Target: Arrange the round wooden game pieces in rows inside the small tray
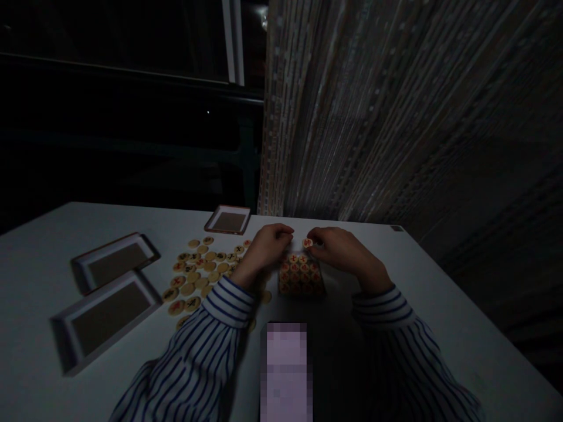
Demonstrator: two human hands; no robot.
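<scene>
My right hand (338, 249) pinches a round xiangqi piece (307, 242) with a red character, held just above the far side of a small box (324, 288). Inside that box, xiangqi pieces (301, 275) with red characters lie in neat rows. My left hand (270, 245) is closed, its fingers curled together at the box's far left; what they hold, if anything, is hidden. Left of the box, many loose xiangqi pieces (202, 272) are scattered, some with red or black characters, others showing plain faces. My left forearm covers part of them.
Two shallow open trays (145, 293) (79, 275) lie at the left of the white table (343, 351). A smaller lid-like tray (212, 221) sits near the far edge. A phone-shaped object (285, 369), its screen blurred, is in front. A string curtain (325, 117) hangs behind.
</scene>
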